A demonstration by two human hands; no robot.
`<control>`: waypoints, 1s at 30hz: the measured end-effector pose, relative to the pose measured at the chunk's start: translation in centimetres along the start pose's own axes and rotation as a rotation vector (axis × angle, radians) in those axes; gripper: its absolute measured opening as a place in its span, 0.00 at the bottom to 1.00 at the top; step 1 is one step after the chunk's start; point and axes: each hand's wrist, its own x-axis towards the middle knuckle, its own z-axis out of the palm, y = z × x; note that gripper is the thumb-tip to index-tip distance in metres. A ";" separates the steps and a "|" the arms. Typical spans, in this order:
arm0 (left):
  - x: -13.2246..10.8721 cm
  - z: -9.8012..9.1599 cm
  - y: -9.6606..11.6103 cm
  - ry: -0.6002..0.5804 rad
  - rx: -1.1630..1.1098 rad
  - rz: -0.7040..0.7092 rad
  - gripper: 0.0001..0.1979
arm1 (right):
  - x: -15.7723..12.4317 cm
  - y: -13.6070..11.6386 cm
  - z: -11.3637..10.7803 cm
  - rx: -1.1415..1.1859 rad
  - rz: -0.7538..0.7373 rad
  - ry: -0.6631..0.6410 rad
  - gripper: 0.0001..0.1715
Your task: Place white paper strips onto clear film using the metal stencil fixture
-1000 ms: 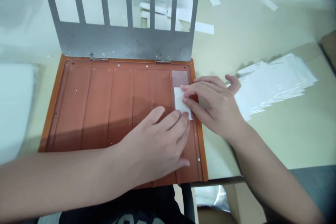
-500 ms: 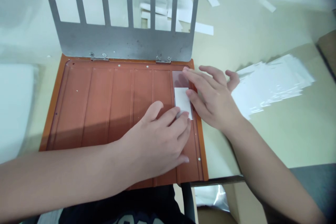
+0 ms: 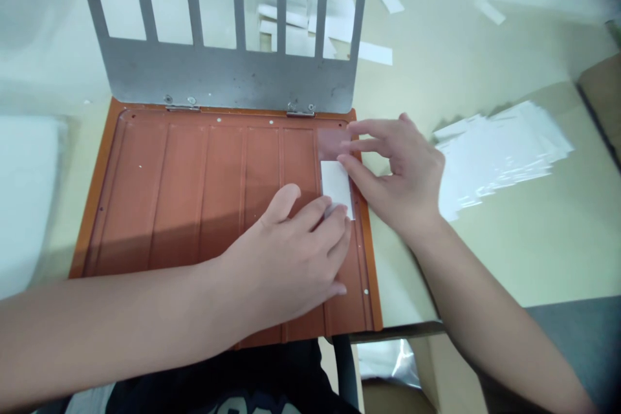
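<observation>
An orange-brown grooved tray (image 3: pixel 194 187) lies in front of me, with a grey metal slotted frame (image 3: pixel 228 77) hinged up at its far edge. A small white slip (image 3: pixel 336 186) rests in the tray's rightmost groove. My left hand (image 3: pixel 291 259) lies flat on the tray, its fingertips pressing the slip's near end. My right hand (image 3: pixel 398 174) is at the tray's right edge, fingers stretched towards the slip's far end and a clear film patch (image 3: pixel 332 141) above it.
A fanned stack of white slips (image 3: pixel 499 149) lies on the table to the right. Loose white strips (image 3: pixel 373 52) lie behind the frame. A white sheet pile (image 3: pixel 24 194) sits at the left. The table's near edge (image 3: pixel 388 333) runs just below the tray.
My right hand slid from over the slip's middle towards the tray's far end, then drew its fingers back a little. The left hand stayed pressing the slip's near end.
</observation>
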 end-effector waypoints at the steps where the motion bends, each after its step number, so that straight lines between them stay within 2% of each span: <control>1: 0.0 0.0 0.0 0.003 -0.002 -0.002 0.27 | 0.1 0.1 0.2 0.045 0.024 0.020 0.14; 6: 0.1 -0.1 0.1 -0.009 -0.013 -0.006 0.26 | 0.0 0.3 0.0 0.154 0.103 0.016 0.19; 10: 0.2 -0.1 0.1 -0.006 -0.020 -0.009 0.27 | -0.3 0.5 -1.2 0.241 0.060 -0.009 0.12; 15: 0.2 -0.1 0.0 -0.019 -0.016 -0.008 0.28 | -0.4 0.7 -2.0 0.165 -0.050 -0.066 0.04; 22: 0.2 -0.2 0.0 -0.025 -0.017 -0.001 0.27 | -0.5 0.9 -2.7 0.122 -0.205 -0.256 0.08; 30: 0.3 -0.2 0.1 -0.027 -0.014 -0.003 0.26 | -0.7 0.9 -2.8 0.119 -0.270 -0.336 0.12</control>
